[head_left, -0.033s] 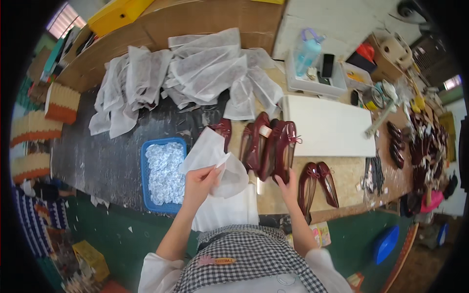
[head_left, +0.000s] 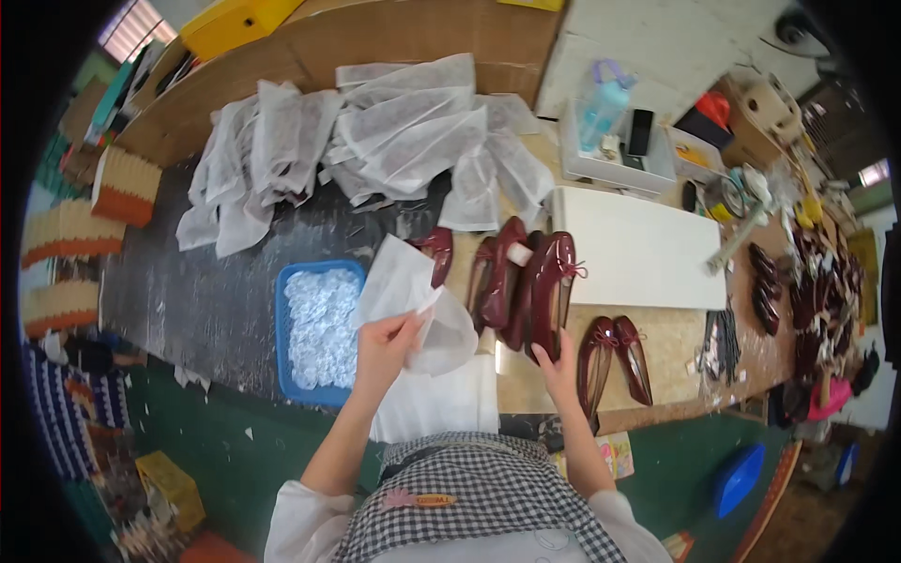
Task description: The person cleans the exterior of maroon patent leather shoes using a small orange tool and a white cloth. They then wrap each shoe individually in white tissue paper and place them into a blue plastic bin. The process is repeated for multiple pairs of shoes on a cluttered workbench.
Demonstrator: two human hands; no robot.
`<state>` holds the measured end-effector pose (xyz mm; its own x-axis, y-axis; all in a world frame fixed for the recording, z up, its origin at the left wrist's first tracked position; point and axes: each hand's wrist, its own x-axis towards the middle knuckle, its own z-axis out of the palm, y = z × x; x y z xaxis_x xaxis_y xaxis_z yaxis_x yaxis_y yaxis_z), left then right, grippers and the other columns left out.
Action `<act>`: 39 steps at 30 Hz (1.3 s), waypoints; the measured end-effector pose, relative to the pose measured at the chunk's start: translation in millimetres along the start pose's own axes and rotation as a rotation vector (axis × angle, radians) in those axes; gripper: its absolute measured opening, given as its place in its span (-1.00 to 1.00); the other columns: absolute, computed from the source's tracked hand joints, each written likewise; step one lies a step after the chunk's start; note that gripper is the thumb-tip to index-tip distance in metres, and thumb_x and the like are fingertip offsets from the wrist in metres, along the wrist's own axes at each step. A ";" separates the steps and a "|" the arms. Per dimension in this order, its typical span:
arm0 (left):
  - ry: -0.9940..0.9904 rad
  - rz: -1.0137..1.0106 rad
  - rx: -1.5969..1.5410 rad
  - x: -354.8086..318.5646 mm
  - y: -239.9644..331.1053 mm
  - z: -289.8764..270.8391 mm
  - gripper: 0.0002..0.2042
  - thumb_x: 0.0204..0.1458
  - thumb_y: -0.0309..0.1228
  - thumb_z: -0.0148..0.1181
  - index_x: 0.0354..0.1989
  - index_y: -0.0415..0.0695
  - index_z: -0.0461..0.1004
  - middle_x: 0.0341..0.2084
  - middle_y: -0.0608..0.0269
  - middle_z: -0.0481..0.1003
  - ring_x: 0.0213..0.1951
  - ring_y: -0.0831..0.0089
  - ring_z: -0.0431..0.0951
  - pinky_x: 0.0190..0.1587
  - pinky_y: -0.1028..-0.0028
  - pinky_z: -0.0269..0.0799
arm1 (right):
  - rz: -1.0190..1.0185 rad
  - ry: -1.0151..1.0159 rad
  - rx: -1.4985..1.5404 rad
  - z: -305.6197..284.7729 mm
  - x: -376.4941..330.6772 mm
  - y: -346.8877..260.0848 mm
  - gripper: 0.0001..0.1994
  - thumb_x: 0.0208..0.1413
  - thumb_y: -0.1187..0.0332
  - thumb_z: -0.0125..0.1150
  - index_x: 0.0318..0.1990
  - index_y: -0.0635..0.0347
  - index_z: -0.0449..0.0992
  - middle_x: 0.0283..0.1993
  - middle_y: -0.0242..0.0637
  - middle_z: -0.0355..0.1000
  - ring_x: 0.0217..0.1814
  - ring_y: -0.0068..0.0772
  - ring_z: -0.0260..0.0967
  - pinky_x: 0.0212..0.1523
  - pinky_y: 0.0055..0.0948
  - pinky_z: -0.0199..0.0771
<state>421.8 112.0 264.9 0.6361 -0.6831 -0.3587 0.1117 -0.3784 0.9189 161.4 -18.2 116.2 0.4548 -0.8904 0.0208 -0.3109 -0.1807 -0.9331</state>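
Note:
My left hand point(head_left: 387, 349) pinches a thin white fabric shoe bag point(head_left: 404, 281), which hangs open and crumpled over the table's near edge. My right hand point(head_left: 557, 364) grips the heel end of a glossy dark red flat shoe point(head_left: 547, 286) with a small bow. Close against its left side are more matching shoes, one of them a dark red shoe point(head_left: 499, 281) with a pale tag. Another red shoe point(head_left: 437, 255) lies behind the bag, partly hidden by it. Below my left hand rests a stack of flat white bags point(head_left: 436, 408).
A blue basket point(head_left: 282, 352) of clear-blue crumpled packets sits left. Filled white bags point(head_left: 404, 131) are piled at the back. To the right are a white box lid point(head_left: 643, 249), a pair of red flats point(head_left: 615, 361) and a bin point(head_left: 615, 169) with a bottle.
Both hands keep their holds on the bag and the shoe. The shoe in my right hand stands slightly apart from its neighbours; the whole view has shifted a little.

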 end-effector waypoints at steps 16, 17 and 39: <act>0.581 0.683 0.452 -92.6 -61.8 -33.4 -0.71 -0.07 -0.44 0.23 -0.10 -0.05 0.54 -0.53 0.27 0.51 -0.62 0.32 0.46 -0.54 0.46 0.38 | -0.251 -0.843 0.187 171.1 47.7 -209.9 -0.32 0.05 0.23 0.26 0.26 0.27 0.09 0.17 -0.14 0.23 0.19 -0.46 0.17 0.18 -0.40 0.21; 0.705 0.600 0.315 -89.2 -60.7 -37.9 -0.73 -0.05 -0.46 0.22 -0.11 -0.10 0.54 -0.49 0.22 0.54 -0.59 0.30 0.49 -0.50 0.45 0.40 | 0.081 -0.954 0.650 180.9 58.0 -223.1 -0.34 0.08 0.27 0.24 0.28 0.28 0.07 0.22 -0.10 0.20 0.23 -0.42 0.17 0.22 -0.42 0.16; -0.061 -0.085 0.553 -83.6 -206.2 86.6 -0.68 -0.11 -0.19 0.24 -0.37 -0.22 0.43 -0.52 0.03 0.51 -0.40 0.14 0.55 -0.32 0.25 0.42 | 0.468 -0.536 0.054 6.0 -116.4 73.3 -0.63 0.16 0.33 0.08 0.11 0.22 0.36 -0.10 -0.22 0.49 -0.22 -0.44 0.41 -0.15 -0.52 0.41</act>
<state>279.5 193.0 91.2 0.5949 -0.6650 -0.4514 -0.2673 -0.6934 0.6692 90.7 74.7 43.2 0.6354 -0.5392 -0.5528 -0.5382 0.2043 -0.8177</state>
